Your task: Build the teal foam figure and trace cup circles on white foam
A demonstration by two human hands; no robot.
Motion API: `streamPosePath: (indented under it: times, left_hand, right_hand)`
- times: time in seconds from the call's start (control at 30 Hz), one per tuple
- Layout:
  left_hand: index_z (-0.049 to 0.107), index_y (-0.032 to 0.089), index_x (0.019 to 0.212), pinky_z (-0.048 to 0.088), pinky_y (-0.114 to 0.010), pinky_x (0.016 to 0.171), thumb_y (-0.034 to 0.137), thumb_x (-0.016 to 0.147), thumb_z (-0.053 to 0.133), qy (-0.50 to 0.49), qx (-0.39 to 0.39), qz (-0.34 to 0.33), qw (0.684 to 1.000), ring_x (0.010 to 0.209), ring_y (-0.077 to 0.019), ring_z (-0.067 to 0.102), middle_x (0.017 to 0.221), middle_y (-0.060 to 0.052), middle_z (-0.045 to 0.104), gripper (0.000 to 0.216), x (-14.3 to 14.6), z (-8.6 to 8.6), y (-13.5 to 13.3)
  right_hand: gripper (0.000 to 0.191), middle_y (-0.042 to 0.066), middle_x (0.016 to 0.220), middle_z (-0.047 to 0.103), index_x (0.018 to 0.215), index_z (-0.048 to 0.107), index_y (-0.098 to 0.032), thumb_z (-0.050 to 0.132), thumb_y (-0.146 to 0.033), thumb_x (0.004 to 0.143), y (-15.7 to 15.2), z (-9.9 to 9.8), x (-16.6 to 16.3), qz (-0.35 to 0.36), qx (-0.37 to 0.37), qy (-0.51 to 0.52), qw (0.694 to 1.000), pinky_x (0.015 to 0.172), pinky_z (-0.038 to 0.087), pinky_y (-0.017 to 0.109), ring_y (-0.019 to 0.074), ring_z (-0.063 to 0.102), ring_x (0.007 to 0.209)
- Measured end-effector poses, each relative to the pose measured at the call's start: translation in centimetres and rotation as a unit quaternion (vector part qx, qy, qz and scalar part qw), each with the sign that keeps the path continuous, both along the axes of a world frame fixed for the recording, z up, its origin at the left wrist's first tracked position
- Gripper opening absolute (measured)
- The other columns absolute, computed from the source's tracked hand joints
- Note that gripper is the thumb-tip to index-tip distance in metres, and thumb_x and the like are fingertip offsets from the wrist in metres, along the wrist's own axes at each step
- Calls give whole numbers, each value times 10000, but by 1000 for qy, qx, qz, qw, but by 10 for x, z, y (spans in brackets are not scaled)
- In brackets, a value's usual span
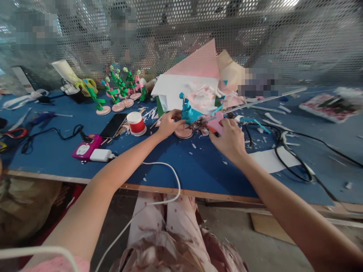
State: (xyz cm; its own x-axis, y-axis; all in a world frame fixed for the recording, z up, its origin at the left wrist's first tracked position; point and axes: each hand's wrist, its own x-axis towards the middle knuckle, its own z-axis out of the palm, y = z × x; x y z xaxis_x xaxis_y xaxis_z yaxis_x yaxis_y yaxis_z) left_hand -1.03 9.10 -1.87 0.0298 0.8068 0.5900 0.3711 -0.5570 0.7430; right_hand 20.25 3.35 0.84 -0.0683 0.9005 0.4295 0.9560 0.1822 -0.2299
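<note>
At the middle of the table a blue paper spiral point(187, 112) winds round a thin upright stick on a round pink base point(183, 132). My left hand point(170, 124) is closed on the spiral's lower left side; its fingertips are partly hidden behind the paper. In my right hand point(231, 138) is a pink hot glue gun point(215, 121) with an orange trigger. Its dark, dirty nozzle points left at the spiral's lower part. Whether the tip touches the paper I cannot tell. Beneath the nozzle lie small paper scraps.
Several finished-looking green paper spirals point(121, 88) stand on pink bases at back left. A red-and-white cup point(136, 124), a black phone point(114, 126) and a purple power socket point(88, 146) lie left. White paper point(188, 82) leans behind. A black cable point(295, 170) loops at right.
</note>
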Motion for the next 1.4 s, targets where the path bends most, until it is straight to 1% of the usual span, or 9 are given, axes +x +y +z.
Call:
streamPosePath:
  times: [0.1, 0.2, 0.33, 0.5, 0.67, 0.83, 0.93, 1.1, 1.4]
  left_hand:
    - [624, 151, 855, 499, -254, 673, 214, 615, 749, -1, -6, 1, 1000, 711, -142, 638, 721, -26, 680, 278, 0, 0, 0]
    - [621, 149, 845, 500, -258, 671, 236, 619, 749, 0, -10, 0, 1000, 708, -145, 638, 716, -27, 679, 274, 0, 1, -1]
    - [615, 148, 822, 501, -270, 687, 256, 617, 752, 3, -6, -1, 1000, 717, -152, 640, 724, -30, 682, 269, 0, 2, -2]
    - [613, 147, 848, 499, -263, 682, 244, 615, 753, -2, -9, 0, 1000, 706, -143, 638, 710, -20, 676, 289, 0, 1, -1]
    - [609, 151, 849, 502, -265, 690, 248, 630, 741, 0, -10, -7, 1000, 727, -147, 647, 736, -28, 684, 274, 0, 2, -2]
    - [616, 156, 858, 508, -261, 688, 219, 625, 741, -6, -5, -10, 1000, 724, -146, 652, 730, -26, 689, 272, 0, 4, -4]
    - [622, 159, 856, 511, -264, 693, 197, 622, 741, -7, 0, -12, 1000, 729, -147, 657, 733, -24, 696, 266, 1, 4, -4]
    - [633, 161, 874, 513, -270, 713, 177, 604, 752, -8, -3, -14, 1000, 741, -151, 667, 733, -19, 705, 295, 1, 5, -4]
    - [641, 158, 876, 522, -272, 728, 165, 611, 747, -14, -14, -26, 999, 750, -154, 676, 731, -16, 707, 286, 2, 5, -5]
  right_hand:
    - [245, 137, 948, 558, 930, 524, -168, 510, -327, 743, 1, -1, 1, 17, 15, 5, 1000, 625, 396, 349, 279, 538, 827]
    - [227, 140, 939, 573, 920, 528, -161, 514, -295, 737, 2, -2, 1, 16, 23, 7, 1000, 625, 392, 342, 276, 543, 823]
    - [193, 134, 924, 581, 901, 532, -165, 504, -265, 739, 1, 0, 2, 12, 16, 8, 1000, 622, 386, 336, 269, 548, 801]
    - [176, 128, 912, 576, 894, 533, -166, 500, -237, 737, 0, 1, 2, 12, 14, 8, 1000, 623, 384, 327, 257, 546, 798]
    - [264, 116, 891, 576, 900, 547, -174, 563, -359, 712, 0, 0, 0, -12, 39, 13, 999, 624, 396, 338, 251, 541, 755]
    - [371, 125, 909, 572, 934, 548, -173, 582, -462, 704, 1, -1, -2, -28, 17, 17, 999, 633, 407, 358, 276, 545, 792]
    - [357, 137, 940, 565, 957, 541, -166, 573, -429, 718, 3, -2, -2, -22, 9, 24, 999, 647, 410, 365, 285, 545, 826]
    - [291, 146, 972, 581, 966, 546, -156, 546, -333, 735, 8, -5, 0, 11, 7, 34, 999, 675, 418, 362, 290, 548, 885]
    - [293, 161, 986, 610, 989, 570, -133, 528, -293, 746, 16, -8, 7, 41, 7, 43, 998, 741, 421, 379, 301, 557, 922]
